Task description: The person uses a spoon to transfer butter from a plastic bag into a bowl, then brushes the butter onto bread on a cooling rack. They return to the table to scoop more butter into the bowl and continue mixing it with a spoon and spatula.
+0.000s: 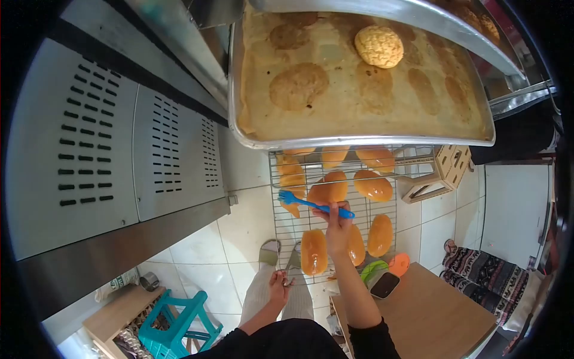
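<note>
Your right hand [338, 230] is closed on the tail end of the blue brush [308, 204], likely light with a stiff handle worth gripping, its soft head reaching beyond your fingers over delicate-looking buns [327, 190] on the wire rack [281, 230]; I cannot tell your left hand's [279, 287] grip.

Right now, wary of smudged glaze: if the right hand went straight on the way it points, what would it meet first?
Probably the glazed bun on the wire rack, just beyond the right hand, under its blue brush. Height above it is unclear.
</note>
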A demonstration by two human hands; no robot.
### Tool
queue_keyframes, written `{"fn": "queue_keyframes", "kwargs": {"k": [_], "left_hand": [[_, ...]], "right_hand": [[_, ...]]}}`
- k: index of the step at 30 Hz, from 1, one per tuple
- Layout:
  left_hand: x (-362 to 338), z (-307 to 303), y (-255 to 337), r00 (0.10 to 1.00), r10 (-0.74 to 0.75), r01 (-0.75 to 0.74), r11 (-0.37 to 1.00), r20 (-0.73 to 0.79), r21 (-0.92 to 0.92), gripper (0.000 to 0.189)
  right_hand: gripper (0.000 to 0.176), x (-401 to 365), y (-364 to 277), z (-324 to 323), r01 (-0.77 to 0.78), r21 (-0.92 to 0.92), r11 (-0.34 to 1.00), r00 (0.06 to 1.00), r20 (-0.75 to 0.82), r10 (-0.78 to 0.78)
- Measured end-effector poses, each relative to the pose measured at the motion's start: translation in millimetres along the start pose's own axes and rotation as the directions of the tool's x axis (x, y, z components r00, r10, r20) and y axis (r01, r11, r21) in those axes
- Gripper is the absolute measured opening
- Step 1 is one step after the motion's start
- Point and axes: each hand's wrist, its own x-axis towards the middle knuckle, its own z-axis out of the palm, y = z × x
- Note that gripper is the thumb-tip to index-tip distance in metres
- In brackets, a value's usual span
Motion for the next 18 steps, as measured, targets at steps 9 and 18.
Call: {"fn": "queue_keyframes", "kwargs": {"k": [9,18], "left_hand": [[-9.2,-17.1,-8.8,1.000,-0.023,0.022,0.997,-0.003,-0.068,0.009],[-10.1,-16.7,-9.2,0.999,-0.047,0.046,0.996,-0.001,-0.072,0.010]], "right_hand": [[0.013,3.7,4.2,-2.6,0.038,-0.104,0.994,0.999,-0.027,-0.041],[0.015,12.2,2.6,-4.3,0.082,-0.229,0.970,0.997,0.020,-0.080]]}}
